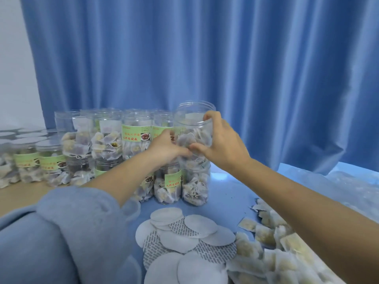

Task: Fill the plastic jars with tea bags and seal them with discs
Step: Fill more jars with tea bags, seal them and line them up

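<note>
Item: clear plastic jar (194, 128), upright, mouth uncovered, filled most of the way with tea bags; it sits raised on top of another filled jar (195, 181) at the right end of the stock, a little above frame centre. Right hand (222, 140): fingers curled round the upper wall and thumb pressed on the lower front, gripping the jar from the 3 o'clock side. Left hand (167, 147): at the jar's 9 o'clock, fingers bent against its lower wall where it meets the thumb of the other hand; whether it truly grips or only steadies cannot be told. Left forearm bare, with a pushed-up blue sleeve (67, 228) at 7 o'clock. Stacked jars of tea bags (106, 144), several with green labels, run from 9 to 10 o'clock of the held jar, two tiers high; the top tier stands unsealed. Farther toward 9 o'clock, low jars capped with silver discs (48, 143). At 6 o'clock, a loose overlapping heap of sealing discs (184, 236), some white face up, some showing a printed grey pattern. At 4 to 5 o'clock, a pile of loose tea bags (266, 242), partly beneath the right forearm. All rest on a blue-covered table (229, 193); crumpled clear plastic sheet (336, 185) at 3 o'clock; blue curtain (205, 54) behind.
</note>
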{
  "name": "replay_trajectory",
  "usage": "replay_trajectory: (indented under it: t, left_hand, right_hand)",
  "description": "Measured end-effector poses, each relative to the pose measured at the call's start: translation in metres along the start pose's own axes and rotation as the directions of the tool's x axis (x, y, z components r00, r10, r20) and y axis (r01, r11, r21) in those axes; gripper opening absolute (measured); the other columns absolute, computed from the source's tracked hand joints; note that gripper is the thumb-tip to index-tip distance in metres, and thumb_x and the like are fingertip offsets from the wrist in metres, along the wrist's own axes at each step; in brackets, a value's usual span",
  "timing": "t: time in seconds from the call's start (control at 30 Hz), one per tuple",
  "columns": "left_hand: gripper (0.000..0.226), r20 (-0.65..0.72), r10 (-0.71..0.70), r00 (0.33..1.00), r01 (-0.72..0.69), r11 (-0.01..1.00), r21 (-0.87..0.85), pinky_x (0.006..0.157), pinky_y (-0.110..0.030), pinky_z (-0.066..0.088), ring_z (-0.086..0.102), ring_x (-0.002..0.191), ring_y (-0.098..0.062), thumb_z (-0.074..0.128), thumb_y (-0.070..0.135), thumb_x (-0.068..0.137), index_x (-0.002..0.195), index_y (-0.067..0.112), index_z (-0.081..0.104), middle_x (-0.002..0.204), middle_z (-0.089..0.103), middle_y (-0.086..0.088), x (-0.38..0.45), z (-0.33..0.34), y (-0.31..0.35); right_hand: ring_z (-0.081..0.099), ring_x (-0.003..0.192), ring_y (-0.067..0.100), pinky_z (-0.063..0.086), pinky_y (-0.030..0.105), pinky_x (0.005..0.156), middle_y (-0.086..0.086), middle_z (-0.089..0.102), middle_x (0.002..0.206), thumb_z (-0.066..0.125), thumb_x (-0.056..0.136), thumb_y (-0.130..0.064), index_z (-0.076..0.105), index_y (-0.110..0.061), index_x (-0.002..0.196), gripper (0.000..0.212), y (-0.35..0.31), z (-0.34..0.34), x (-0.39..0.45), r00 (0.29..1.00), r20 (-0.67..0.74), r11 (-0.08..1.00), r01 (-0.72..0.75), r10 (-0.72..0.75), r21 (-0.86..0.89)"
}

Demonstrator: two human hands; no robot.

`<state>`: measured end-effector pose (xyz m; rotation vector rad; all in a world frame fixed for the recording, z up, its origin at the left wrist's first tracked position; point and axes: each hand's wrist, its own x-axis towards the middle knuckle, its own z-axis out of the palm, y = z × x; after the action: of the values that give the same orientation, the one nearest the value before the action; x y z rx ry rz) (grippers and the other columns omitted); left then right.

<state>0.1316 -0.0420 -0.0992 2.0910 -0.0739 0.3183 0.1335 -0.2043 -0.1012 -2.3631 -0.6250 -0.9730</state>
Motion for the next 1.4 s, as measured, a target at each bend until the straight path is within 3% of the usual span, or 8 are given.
replay_trajectory:
  t: [0.33, 0.6, 0.73, 0.93, 1.03, 1.13, 1.27, 1.4]
  left_hand:
    - [0.114, -0.053, -0.013, 0.999, 0.002, 0.981, -0.193, 0.101, -0.034, 0.042, 0.052, 0.118, -0.019, 0.091, 0.024, 0.048, 0.143, 0.022, 0.026, 0.128, 0.052, -0.001, -0.114, 0.008, -0.003]
    - [0.099, -0.415, -0.079, 0.906, -0.002, 0.982, -0.191, 0.098, -0.043, 0.045, 0.049, 0.123, -0.025, 0.078, 0.010, 0.065, 0.146, 0.027, 0.023, 0.139, 0.046, -0.005, -0.168, 0.058, -0.051]
    - [0.104, -0.465, -0.095, 0.880, -0.036, 0.963, -0.266, 0.098, -0.037, 0.044, 0.049, 0.124, -0.023, 0.081, 0.014, 0.065, 0.147, 0.030, 0.020, 0.143, 0.043, -0.004, -0.182, 0.071, -0.078]
    - [0.123, -0.432, -0.162, 0.887, 0.018, 0.948, -0.318, 0.090, -0.028, 0.036, 0.045, 0.129, -0.020, 0.092, 0.030, 0.052, 0.148, 0.033, 0.016, 0.145, 0.041, 0.000, -0.187, 0.081, -0.111]
    - [0.123, -0.391, -0.132, 0.911, 0.025, 0.963, -0.267, 0.089, -0.027, 0.036, 0.043, 0.129, -0.020, 0.092, 0.030, 0.048, 0.147, 0.034, 0.019, 0.147, 0.039, 0.002, -0.185, 0.083, -0.118]
    - [0.123, -0.365, -0.108, 0.925, 0.022, 0.973, -0.232, 0.088, -0.026, 0.035, 0.042, 0.130, -0.019, 0.092, 0.032, 0.049, 0.148, 0.034, 0.018, 0.148, 0.037, 0.002, -0.186, 0.083, -0.123]
    - [0.121, -0.365, -0.138, 0.921, 0.037, 0.961, -0.272, 0.092, -0.029, 0.036, 0.043, 0.130, -0.022, 0.090, 0.034, 0.054, 0.149, 0.028, 0.015, 0.147, 0.039, -0.003, -0.188, 0.077, -0.130]
    - [0.121, -0.354, -0.143, 0.924, 0.043, 0.960, -0.277, 0.097, -0.033, 0.037, 0.041, 0.132, -0.024, 0.089, 0.034, 0.056, 0.149, 0.027, 0.013, 0.149, 0.037, -0.004, -0.190, 0.074, -0.132]
  right_hand:
    - [0.053, 0.079, 0.017, 0.044, 0.031, 0.073, -0.011, 0.052, 0.097, 0.082, 0.063, -0.042, 0.036, -0.029, 0.110, 0.067, -0.052, -0.032, -0.081, 0.995, -0.069, 0.953, -0.043, 0.067, 0.299]
    - [0.060, 0.091, 0.013, 0.054, 0.037, 0.079, -0.016, 0.059, 0.096, 0.087, 0.058, -0.024, 0.039, -0.054, 0.090, 0.065, -0.071, 0.001, -0.160, 0.984, -0.073, 0.810, -0.091, 0.163, 0.580]
    - [0.054, 0.103, -0.008, 0.048, 0.013, 0.087, -0.031, 0.055, 0.107, 0.084, 0.067, -0.020, 0.041, -0.062, 0.098, 0.068, -0.065, 0.016, -0.182, 0.994, -0.059, 0.754, -0.028, 0.088, 0.656]
    - [0.066, 0.086, -0.001, 0.053, 0.015, 0.072, -0.015, 0.066, 0.105, 0.075, 0.079, -0.014, 0.043, -0.042, 0.121, 0.060, -0.044, 0.025, -0.195, 0.980, 0.066, 0.709, -0.183, 0.190, 0.681]
    - [0.065, 0.059, 0.006, 0.056, 0.021, 0.058, -0.001, 0.070, 0.085, 0.071, 0.081, -0.014, 0.058, -0.027, 0.089, 0.019, -0.036, 0.018, -0.191, 0.919, 0.251, 0.737, -0.394, 0.305, 0.549]
    - [0.055, 0.043, 0.000, 0.049, 0.018, 0.048, -0.007, 0.067, 0.058, 0.073, 0.077, -0.031, 0.063, -0.025, 0.069, 0.015, -0.027, 0.003, -0.184, 0.827, 0.513, 0.903, -0.377, 0.229, 0.206]
    - [0.062, 0.063, 0.000, 0.052, 0.022, 0.064, -0.015, 0.067, 0.065, 0.078, 0.061, -0.056, 0.072, -0.031, 0.070, 0.027, -0.029, -0.013, -0.182, 0.601, 0.773, 0.976, -0.188, 0.203, -0.110]
    - [0.059, 0.076, -0.007, 0.048, 0.018, 0.075, -0.029, 0.065, 0.069, 0.083, 0.061, -0.048, 0.074, -0.038, 0.084, 0.027, -0.039, -0.023, -0.183, 0.404, 0.892, 0.978, -0.128, 0.205, -0.166]
